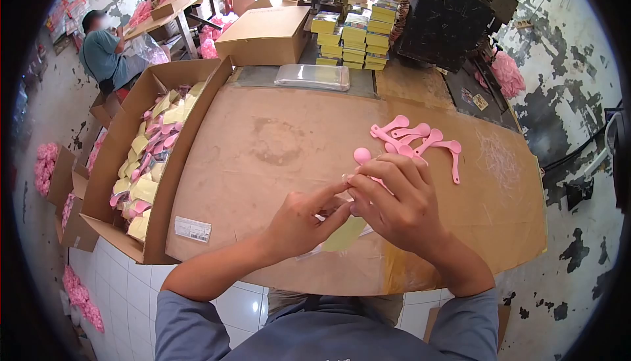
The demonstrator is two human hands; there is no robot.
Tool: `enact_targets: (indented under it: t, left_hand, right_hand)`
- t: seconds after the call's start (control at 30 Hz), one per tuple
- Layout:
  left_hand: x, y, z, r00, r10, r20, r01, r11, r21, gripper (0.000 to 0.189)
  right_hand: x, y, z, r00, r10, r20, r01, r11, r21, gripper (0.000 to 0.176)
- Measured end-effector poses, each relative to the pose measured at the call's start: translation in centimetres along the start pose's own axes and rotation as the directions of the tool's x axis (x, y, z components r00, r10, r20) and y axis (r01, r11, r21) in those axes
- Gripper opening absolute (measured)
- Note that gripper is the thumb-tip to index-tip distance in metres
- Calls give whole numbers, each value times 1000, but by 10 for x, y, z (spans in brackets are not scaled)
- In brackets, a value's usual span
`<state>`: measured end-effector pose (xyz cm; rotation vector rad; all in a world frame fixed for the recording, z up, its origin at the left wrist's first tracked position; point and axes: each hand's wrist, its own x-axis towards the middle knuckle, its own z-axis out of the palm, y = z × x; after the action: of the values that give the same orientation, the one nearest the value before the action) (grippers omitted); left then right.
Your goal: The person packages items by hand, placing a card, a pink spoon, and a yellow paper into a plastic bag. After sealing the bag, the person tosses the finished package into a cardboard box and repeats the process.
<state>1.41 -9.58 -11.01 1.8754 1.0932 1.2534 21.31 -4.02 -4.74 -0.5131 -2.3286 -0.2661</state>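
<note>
Two bare hands work at the near part of the brown cardboard-covered table (263, 190), taken here as the centre of the dial. A clear plastic bag with a pale-yellow card (343, 236) lies beneath and between them, its card slanting toward seven o'clock. The fingers of the left hand (305, 220) are narrow, closed about the bag's upper part; those of the right hand (397, 200) are likewise drawn together in a pinch at the bag. A pink plastic spoon with a round bowl (361, 156) shows just above the right fingers, its handle partly hidden by them; whether they grip it cannot be told. At one o'clock, near the right hand, lies a loose group of pink plastic spoons (427, 139), several overlapping. A white printed label (192, 229) is seen between eight and nine o'clock. At nine to ten o'clock stands a long open cardboard carton (186, 121) filled with bagged yellow cards and pink spoons. A flat stack of clear plastic sleeves (312, 77) lies between eleven and twelve; beyond it, at eleven, is a closed brown carton (263, 32), and at twelve, stacks of yellow-edged cards (355, 36). A black machine (447, 19) occupies one o'clock, farther off; a seated person in a teal shirt (104, 52), ten o'clock.
</note>
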Motion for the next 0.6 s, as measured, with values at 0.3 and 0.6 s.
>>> enact_targets:
  t: [0.3, 0.6]
  left_hand:
    - [-4, 1, 6, 997, 36, 63, -51, 967, 248, 43]
    - [4, 6, -6, 983, -156, 95, 169, 976, -139, 41]
  right_hand:
    - [-5, 5, 7, 989, -82, 124, 105, 975, -194, 21]
    - [-68, 104, -92, 552, 672, 494, -740, 121, 662, 10]
